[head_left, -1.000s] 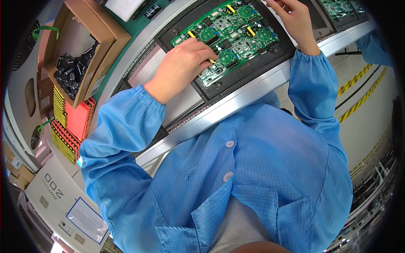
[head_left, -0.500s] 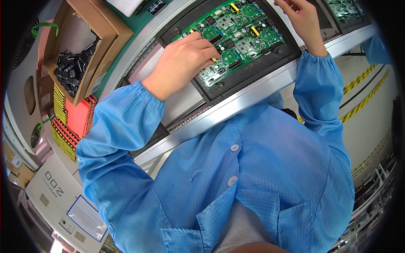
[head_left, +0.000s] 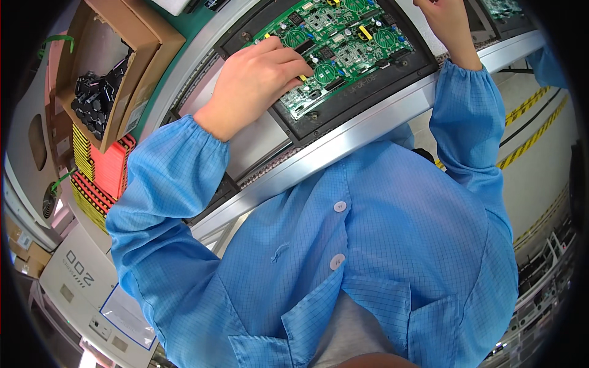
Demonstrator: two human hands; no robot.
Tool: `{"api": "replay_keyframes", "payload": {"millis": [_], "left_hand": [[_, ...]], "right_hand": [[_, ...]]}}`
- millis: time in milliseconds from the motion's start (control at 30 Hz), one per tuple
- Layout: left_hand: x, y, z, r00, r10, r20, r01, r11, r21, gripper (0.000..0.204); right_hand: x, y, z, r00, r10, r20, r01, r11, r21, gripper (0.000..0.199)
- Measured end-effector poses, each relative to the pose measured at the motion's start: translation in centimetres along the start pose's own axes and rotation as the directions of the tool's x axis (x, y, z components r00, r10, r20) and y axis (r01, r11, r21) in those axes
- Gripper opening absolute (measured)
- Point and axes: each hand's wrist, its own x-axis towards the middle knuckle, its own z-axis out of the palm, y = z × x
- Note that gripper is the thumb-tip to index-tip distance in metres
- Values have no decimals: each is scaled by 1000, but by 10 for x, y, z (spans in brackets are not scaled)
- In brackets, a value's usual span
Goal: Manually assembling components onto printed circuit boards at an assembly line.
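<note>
the bare left hand (head_left: 257, 76) stays curled at a small yellow component (head_left: 303, 78), grip unclear, so work there seems unfinished; beneath lies the green rectangular circuit board (head_left: 343, 56) in its flat black frame (head_left: 362, 95). the bare right hand (head_left: 446, 24) is now cropped, its state unclear.

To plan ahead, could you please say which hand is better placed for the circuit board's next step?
Probably the left hand: its fingers are over the circuit board; the right hand is off it.
</note>
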Motion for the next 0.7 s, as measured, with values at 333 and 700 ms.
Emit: {"api": "replay_keyframes", "payload": {"millis": [333, 700], "left_hand": [[-10, 6, -6, 995, 74, -72, -64, 989, 132, 25], [-104, -28, -115, 908, -123, -402, 250, 926, 283, 27]], "right_hand": [[0, 48, -5, 995, -27, 92, 21, 998, 58, 15], [24, -49, -11, 971, -51, 233, 69, 995, -67, 20]]}}
